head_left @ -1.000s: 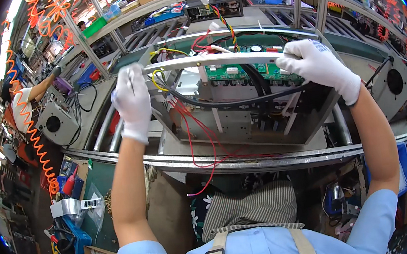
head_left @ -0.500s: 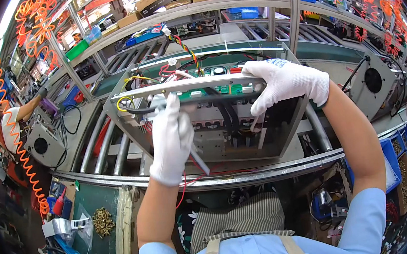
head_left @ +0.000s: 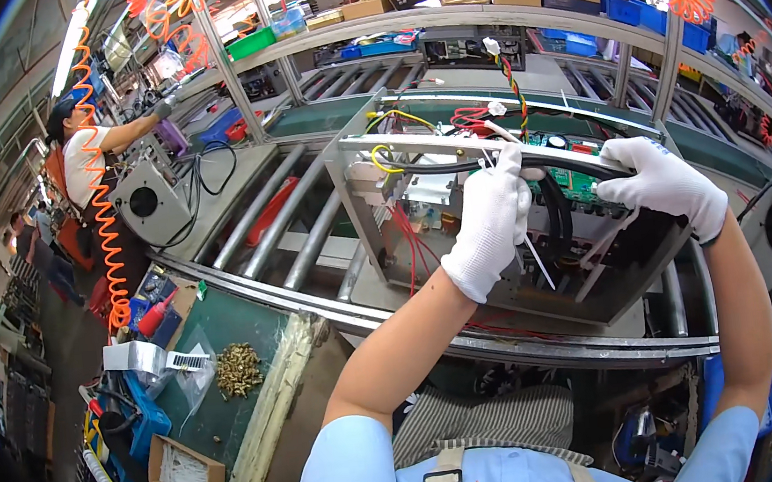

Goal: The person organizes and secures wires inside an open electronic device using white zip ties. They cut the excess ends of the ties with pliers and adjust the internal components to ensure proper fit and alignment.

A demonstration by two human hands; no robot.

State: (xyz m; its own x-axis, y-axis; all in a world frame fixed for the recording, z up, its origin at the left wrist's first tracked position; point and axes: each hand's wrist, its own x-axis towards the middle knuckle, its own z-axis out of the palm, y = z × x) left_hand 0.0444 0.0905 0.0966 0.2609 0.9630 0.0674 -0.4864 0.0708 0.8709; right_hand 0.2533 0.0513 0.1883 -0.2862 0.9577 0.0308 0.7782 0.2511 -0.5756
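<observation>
A metal chassis [head_left: 367,219] stands open on the roller line, with a green circuit board [head_left: 578,185] and wires inside. A black cable [head_left: 442,167] runs along the chassis's front rail [head_left: 413,144]. My left hand [head_left: 489,221], in a white glove, is closed at the rail around a white cable tie [head_left: 539,264], whose tail hangs below the fingers. My right hand [head_left: 667,185], also gloved, is closed on the black cable near the rail's right end; its fingertips are partly hidden. Black leads [head_left: 554,209] hang between the hands, and red wires [head_left: 412,238] hang at the left.
Metal rollers [head_left: 295,227] lie left of the chassis. On the green side bench are brass screws [head_left: 239,369], a red bottle [head_left: 157,314] and a carton of white ties [head_left: 185,477]. A fan-fitted unit [head_left: 149,202] stands left, near another person [head_left: 89,150].
The view has swung left, so the scene sits farther right. My left hand has come nearer to my right hand along the rail, and my right hand has moved down onto the black cable.
</observation>
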